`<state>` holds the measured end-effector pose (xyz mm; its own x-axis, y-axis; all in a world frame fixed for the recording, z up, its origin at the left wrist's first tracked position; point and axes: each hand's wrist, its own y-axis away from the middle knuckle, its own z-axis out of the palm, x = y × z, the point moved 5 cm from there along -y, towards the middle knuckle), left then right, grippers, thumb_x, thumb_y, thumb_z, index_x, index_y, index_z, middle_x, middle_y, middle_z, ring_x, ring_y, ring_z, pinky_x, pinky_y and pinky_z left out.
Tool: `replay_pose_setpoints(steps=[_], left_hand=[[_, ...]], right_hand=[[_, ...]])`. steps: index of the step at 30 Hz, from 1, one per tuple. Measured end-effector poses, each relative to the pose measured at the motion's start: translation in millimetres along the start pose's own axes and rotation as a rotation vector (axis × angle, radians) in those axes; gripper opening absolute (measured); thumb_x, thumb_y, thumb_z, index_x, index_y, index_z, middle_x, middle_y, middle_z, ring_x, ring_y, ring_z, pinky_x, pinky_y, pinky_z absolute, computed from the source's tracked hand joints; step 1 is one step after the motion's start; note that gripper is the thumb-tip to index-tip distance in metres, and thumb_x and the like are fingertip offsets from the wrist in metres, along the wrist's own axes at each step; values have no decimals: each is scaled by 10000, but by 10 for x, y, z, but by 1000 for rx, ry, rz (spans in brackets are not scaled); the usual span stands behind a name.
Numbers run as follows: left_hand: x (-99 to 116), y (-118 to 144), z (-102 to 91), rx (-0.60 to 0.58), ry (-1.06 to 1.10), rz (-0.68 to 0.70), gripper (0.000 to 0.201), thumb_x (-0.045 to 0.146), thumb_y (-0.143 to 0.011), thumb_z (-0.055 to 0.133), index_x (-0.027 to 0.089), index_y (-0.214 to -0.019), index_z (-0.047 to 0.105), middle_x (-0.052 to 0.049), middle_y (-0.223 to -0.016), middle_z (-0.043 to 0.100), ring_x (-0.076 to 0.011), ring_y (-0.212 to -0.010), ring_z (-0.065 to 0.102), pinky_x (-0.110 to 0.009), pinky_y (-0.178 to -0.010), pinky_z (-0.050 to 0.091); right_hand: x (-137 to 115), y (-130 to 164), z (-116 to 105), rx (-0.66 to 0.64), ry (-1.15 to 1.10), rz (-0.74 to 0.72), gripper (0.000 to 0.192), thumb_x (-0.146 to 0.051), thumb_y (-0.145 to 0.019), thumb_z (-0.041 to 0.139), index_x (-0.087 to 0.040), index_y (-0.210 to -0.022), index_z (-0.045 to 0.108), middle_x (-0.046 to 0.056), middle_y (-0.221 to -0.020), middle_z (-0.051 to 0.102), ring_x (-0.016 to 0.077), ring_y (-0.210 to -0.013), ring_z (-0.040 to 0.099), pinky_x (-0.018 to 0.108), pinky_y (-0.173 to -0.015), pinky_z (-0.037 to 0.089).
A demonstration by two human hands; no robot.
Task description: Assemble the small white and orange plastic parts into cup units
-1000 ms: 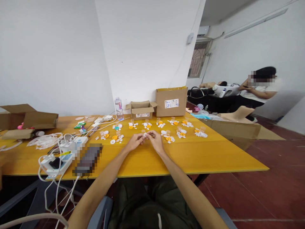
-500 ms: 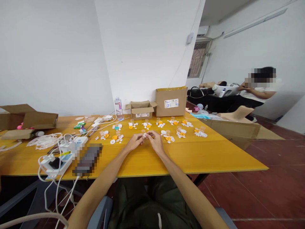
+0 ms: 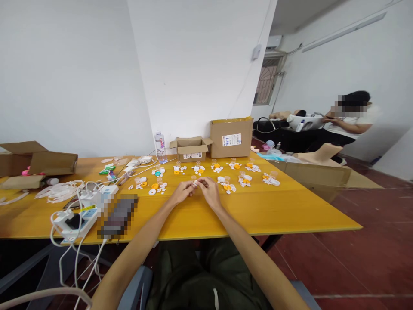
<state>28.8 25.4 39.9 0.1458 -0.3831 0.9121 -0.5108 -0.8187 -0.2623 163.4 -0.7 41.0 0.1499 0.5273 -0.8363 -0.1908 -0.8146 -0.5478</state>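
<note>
My left hand [image 3: 182, 191] and my right hand [image 3: 209, 189] meet over the middle of the yellow table [image 3: 258, 211]. Together their fingertips pinch a small white plastic part [image 3: 195, 183], mostly hidden by the fingers. Just beyond the hands lie several small groups of white and orange plastic pieces [image 3: 228, 186], set out in two rows, each with a tiny clear cup. One group has a teal piece [image 3: 158, 172].
Two cardboard boxes [image 3: 231, 137] and a water bottle [image 3: 160, 147] stand at the table's far edge. Chargers, white cables and a power strip [image 3: 77, 217] clutter the left side, beyond them an open box [image 3: 38, 162]. Another person [image 3: 350, 118] sits at the far right.
My hands stay together on the small part, with only slight finger movement. The view has shifted a little.
</note>
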Motion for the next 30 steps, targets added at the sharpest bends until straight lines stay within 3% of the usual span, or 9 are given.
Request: replay_pose_setpoints(steps=[15, 30], left_hand=[[28, -2, 15, 7, 2, -47, 258, 374, -847, 601, 177, -685, 564, 50, -546, 539, -96, -483, 498, -216, -515, 394], [11, -5, -13, 29, 12, -59, 213, 317, -859, 573, 176, -699, 567, 55, -531, 535, -93, -463, 488, -211, -490, 371]], right_hand=[[9, 19, 2, -1, 232, -171, 119, -297, -835, 569, -246, -772, 656, 29, -769, 678, 208, -726, 636, 318, -689, 524], [19, 38, 20, -32, 263, -280, 165, -243, -895, 552, -258, -909, 716, 39, -846, 683, 208, -797, 657, 322, -736, 560]])
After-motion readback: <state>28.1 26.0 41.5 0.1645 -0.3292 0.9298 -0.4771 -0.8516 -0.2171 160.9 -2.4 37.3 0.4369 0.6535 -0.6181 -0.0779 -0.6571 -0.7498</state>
